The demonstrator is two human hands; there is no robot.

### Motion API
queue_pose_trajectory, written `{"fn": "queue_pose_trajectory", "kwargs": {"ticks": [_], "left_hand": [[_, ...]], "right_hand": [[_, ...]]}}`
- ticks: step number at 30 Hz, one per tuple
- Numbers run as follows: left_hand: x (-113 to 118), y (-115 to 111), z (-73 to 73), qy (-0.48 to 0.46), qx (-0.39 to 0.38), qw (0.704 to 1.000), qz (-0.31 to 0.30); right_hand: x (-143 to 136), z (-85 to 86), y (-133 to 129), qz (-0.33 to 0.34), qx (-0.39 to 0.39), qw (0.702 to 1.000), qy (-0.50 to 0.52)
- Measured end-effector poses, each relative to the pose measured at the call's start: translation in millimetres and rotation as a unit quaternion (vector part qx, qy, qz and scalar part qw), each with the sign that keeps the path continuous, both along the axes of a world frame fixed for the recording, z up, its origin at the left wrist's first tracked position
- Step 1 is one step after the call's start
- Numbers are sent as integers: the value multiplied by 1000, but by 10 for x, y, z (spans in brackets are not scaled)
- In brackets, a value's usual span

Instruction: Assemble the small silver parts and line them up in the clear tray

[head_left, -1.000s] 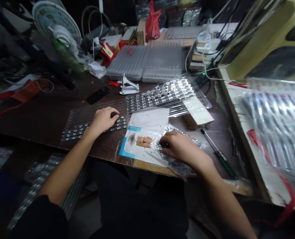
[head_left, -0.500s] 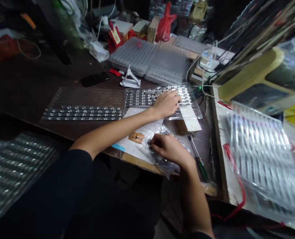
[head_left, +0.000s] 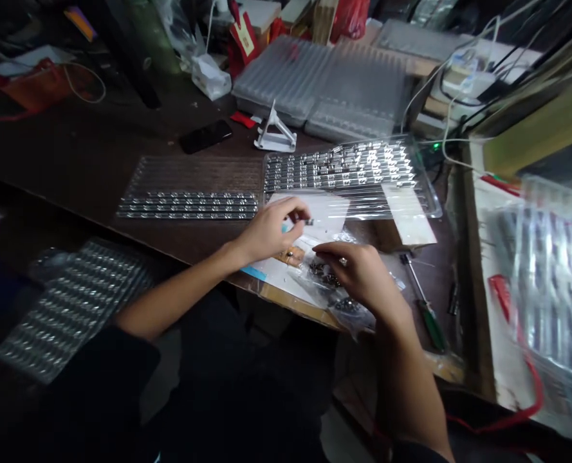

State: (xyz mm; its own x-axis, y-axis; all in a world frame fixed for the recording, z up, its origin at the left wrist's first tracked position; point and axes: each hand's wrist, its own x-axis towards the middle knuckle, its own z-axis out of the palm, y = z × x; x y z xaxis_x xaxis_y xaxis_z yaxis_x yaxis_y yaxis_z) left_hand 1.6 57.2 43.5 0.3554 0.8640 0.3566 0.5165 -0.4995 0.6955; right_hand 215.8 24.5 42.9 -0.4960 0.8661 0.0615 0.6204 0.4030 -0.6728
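My left hand is over the white paper, closed in a pinch on a small metal cylinder. Facing it, my right hand is also pinched, just above an open plastic bag of small dark metal parts; what its fingertips hold is too small to make out. Between the hands lies a small orange-brown block. Behind them, a clear tray holds rows of shiny metal cylinders. To its left, another clear tray has several filled rows along its near side.
A green-handled screwdriver lies right of the bag, near a white strip. Farther back are a phone, a white folding stand and stacked clear trays. More filled trays sit low on the left.
My left hand has come back from the filled tray towards me and now pinches a small metal cylinder. My right hand has lifted slightly from the bag. The view has shifted.
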Motion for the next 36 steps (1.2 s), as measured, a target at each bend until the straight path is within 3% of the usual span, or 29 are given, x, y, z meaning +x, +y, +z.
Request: {"fn": "queue_pose_trajectory", "kwargs": {"ticks": [4,8,13,21,25,27,31,36], "left_hand": [[-244,-358,-314,-5,-57,997,42],[-264,-438,-453,-2,-59,997,39],[-271,-435,-461,10,-45,998,38],[-277,-448,-480,-9,-23,999,24],[-307,-463,-447,-45,-20,995,88],[-339,-499,-439,-18,-19,993,117],[-393,-580,-456,105,-32,989,99],[-403,-591,-477,122,-29,986,109]], "right_hand": [[-40,-61,7,14,39,999,24],[-94,-65,9,34,33,999,17],[-113,-57,14,39,18,999,6],[-228,-219,19,-25,37,999,-19],[-324,-272,17,4,36,999,-25],[-368,-291,8,21,43,999,-8],[-436,-312,-24,53,91,993,-57],[-473,-287,-54,73,91,988,-102]]}}
